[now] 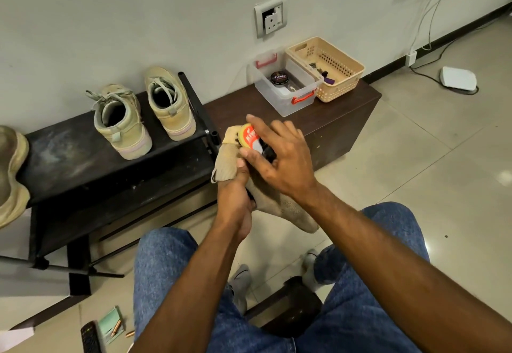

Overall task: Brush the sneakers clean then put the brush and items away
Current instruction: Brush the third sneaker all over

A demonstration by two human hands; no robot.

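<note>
Left hand point(235, 200): raised in front of the knees, fingers clenched around a beige cloth point(225, 163) that drapes over and below the fist; thumb up against the cloth
Right hand point(277, 158): crossing over the left, fingers spread and curled onto a small polish bottle point(250, 138) with an orange and yellow label; the bottle's upper end presses against the cloth
Sneakers: the pair sits on top of the black shoe rack point(83, 158), heels toward the person; left sneaker point(122, 122) and right sneaker point(169, 103) just beside each other, laces loose
Other shoe point(12, 172): at the rack's left end, partly cut off by the frame
Bench point(318, 120): dark brown, low, against the wall to the right of the rack
Clear box point(285, 86): on the bench, lid off, red handles; a round black tin point(279, 78) lies inside
Basket point(329, 67): beige plastic, touching the clear box on its right; small dark items inside, too small to tell apart
Brush: I cannot tell where it is
Floor near the feet: a remote control point(90, 339) and a green notepad point(110, 325) at lower left
</note>
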